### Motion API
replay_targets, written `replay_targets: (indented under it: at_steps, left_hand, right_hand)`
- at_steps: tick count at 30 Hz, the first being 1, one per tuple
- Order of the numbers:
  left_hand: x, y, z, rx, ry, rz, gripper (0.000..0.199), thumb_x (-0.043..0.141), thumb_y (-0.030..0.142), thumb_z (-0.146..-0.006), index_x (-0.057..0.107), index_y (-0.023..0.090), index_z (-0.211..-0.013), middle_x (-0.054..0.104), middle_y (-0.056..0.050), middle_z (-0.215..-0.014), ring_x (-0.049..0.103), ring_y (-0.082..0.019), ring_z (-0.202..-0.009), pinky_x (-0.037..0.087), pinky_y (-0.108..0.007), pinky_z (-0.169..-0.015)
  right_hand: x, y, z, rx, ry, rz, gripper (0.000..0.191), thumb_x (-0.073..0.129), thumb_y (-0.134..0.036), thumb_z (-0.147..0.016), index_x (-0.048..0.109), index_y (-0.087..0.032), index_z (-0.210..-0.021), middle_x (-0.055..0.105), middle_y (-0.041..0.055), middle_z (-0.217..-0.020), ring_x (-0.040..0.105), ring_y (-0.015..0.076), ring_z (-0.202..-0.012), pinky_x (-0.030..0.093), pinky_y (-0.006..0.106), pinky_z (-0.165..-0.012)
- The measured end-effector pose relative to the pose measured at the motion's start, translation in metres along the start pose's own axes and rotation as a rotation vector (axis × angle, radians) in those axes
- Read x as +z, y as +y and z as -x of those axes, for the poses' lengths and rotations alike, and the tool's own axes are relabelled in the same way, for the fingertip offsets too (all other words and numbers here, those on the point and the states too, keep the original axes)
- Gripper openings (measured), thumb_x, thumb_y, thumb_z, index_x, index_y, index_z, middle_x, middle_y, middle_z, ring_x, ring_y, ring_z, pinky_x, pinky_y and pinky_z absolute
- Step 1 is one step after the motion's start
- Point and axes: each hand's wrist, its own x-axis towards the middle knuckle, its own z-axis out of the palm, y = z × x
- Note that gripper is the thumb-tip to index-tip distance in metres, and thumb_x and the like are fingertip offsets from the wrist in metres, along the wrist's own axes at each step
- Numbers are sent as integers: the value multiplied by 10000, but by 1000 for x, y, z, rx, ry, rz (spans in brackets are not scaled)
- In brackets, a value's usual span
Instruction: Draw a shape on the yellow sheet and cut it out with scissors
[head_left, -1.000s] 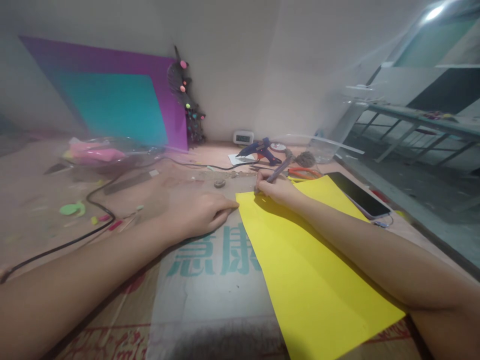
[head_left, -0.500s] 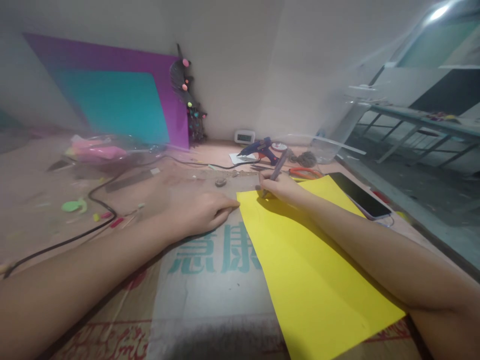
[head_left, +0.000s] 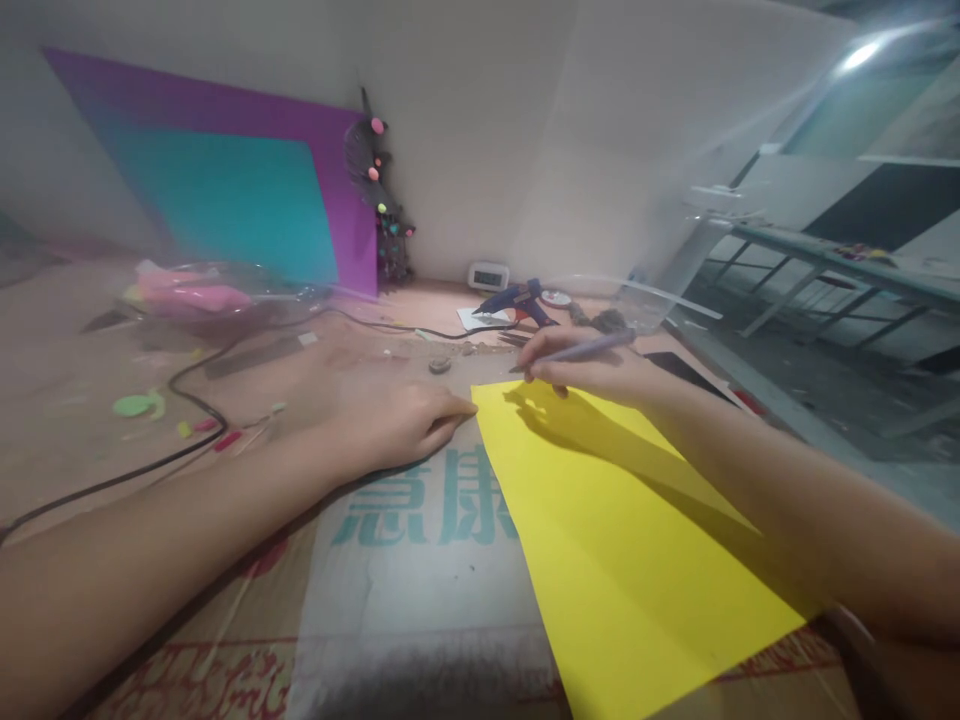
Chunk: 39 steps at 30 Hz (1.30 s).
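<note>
A sheet of yellow paper (head_left: 600,560) lies slanted in front of me. My left hand (head_left: 412,425) rests at its upper left corner, fingers together and partly curled, the index fingertip on the paper's edge. Above the paper's far end, my right hand (head_left: 592,372) grips a grey pen (head_left: 589,348), which lies nearly level with its tip pointing left. A shadow of this hand falls on the sheet, so it is raised off the paper. No mark on the yellow surface can be made out.
Behind the hands are a blue glue gun (head_left: 517,298), a small white digital clock (head_left: 488,276) and a dark phone (head_left: 686,374), partly covered by my right arm. A black cord (head_left: 187,385) runs along the left. Purple and turquoise boards (head_left: 225,200) lean on the wall.
My right hand has lifted from the paper and shifted right; the pen has tipped from steep to nearly level. My left hand stays at the paper's corner.
</note>
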Motion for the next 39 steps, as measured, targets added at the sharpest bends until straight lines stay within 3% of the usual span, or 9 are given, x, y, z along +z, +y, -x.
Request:
replay_targets:
  at_steps: [9, 13, 16, 23, 26, 29, 32, 36, 39]
  left_hand:
    - [1, 0, 0, -11, -5, 14, 374, 419, 256, -964, 692, 242, -1219, 755, -25, -1127, 700, -209, -992, 511, -327, -870]
    - [-1, -5, -1, -115, 102, -86, 353, 401, 336, -987, 709, 234, -1126, 734, -66, -1085, 670, -243, -994, 501, -362, -875]
    - [-4, -16, -9, -295, 229, -214, 386, 436, 390, -974, 640, 189, -1233, 670, -127, -1212, 620, -299, -1106, 467, -422, -956]
    - [-14, -36, -38, -335, 69, -137, 306, 482, 368, -944, 705, 171, -1016, 715, -120, -1056, 655, -284, -984, 507, -375, -849]
    - [-17, -18, -49, -239, 185, -76, 278, 524, 345, -936, 695, 161, -1055, 708, -116, -1050, 652, -278, -990, 511, -384, -862]
    - [-13, 13, -59, 23, 284, -27, 288, 508, 251, -965, 642, 176, -1208, 675, -111, -1179, 624, -242, -1095, 494, -373, -950]
    - [-7, 38, -63, 136, 338, -63, 281, 498, 242, -990, 610, 151, -1231, 644, -128, -1262, 590, -236, -1185, 460, -370, -1024]
    - [-5, 53, -46, -19, 227, -171, 319, 565, 376, -965, 607, 129, -1163, 668, -129, -1110, 640, -269, -1033, 512, -392, -886]
    - [-2, 55, -22, 10, 58, -168, 261, 465, 343, -1007, 656, 165, -992, 675, -88, -987, 668, -226, -868, 520, -351, -767]
  right_hand:
    - [33, 49, 1, 46, 322, -34, 102, 566, -243, -796, 522, -212, -709, 546, -46, -531, 479, 103, -479, 362, 227, -469]
    - [33, 50, -2, 12, 345, -145, 107, 563, -294, -839, 537, -215, -771, 540, -51, -531, 438, 95, -455, 331, 218, -441]
    - [33, 50, -2, 29, 354, -219, 138, 563, -341, -870, 577, -209, -833, 553, -46, -538, 417, 90, -435, 305, 214, -415]
    - [34, 48, 3, -97, 309, -188, 385, 505, -530, -939, 622, -177, -1039, 707, 38, -751, 450, 88, -471, 366, 226, -447]
    - [33, 41, 8, -117, 266, -139, 356, 521, -493, -938, 604, -183, -1091, 712, 42, -831, 512, 98, -528, 431, 237, -511]
    - [30, 34, 10, -142, 197, -120, 355, 591, -451, -895, 576, -200, -1146, 693, 30, -866, 585, 128, -607, 481, 262, -572]
    - [28, 29, 9, -176, 185, -51, 270, 699, -354, -807, 592, -196, -998, 655, 7, -796, 589, 136, -642, 486, 263, -606]
    - [22, 34, 5, -64, 150, -54, 150, 670, -287, -799, 550, -207, -843, 609, -16, -691, 591, 142, -600, 480, 268, -578]
    - [14, 40, 1, 19, 95, 20, 102, 642, -228, -788, 582, -203, -866, 631, -5, -700, 632, 165, -643, 494, 285, -613]
